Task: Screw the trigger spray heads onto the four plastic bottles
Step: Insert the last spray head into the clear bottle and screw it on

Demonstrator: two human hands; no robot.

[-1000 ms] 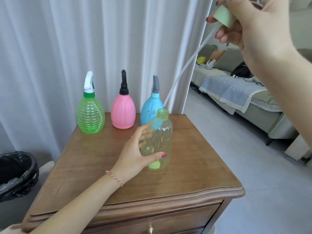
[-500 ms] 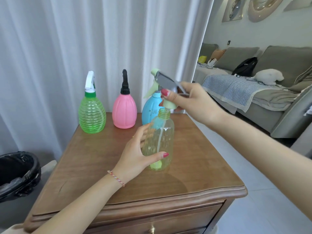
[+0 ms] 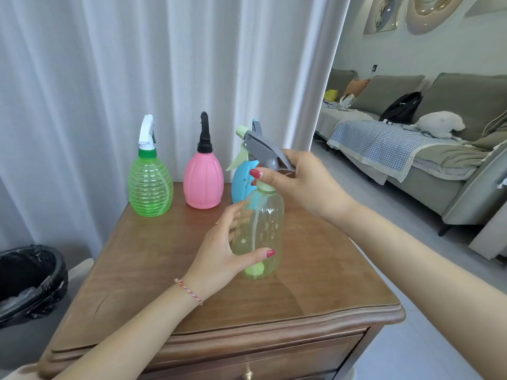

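Wooden worktop (image 3: 315,292) carries everything, with white curtain (image 3: 164,78) hanging beyond the fingers. Three bottles stand in a row past the fingertips, each already capped with a spray head: green bottle (image 3: 150,187) farthest left, pink bottle (image 3: 203,182) beside it, blue bottle (image 3: 242,182) partly hidden behind the hands. Clear bottle (image 3: 267,229) stands upright nearer, and the left hand (image 3: 219,256) curls round its side, thumb across the front (nail painted red), fingers (image 3: 233,215) behind the plastic. Its dip tube runs down inside, just past that thumb. Directly above, the right hand (image 3: 299,185) is closed on the grey spray head (image 3: 260,149), thumb and fingers pinching its green collar, which sits on the bottle neck.
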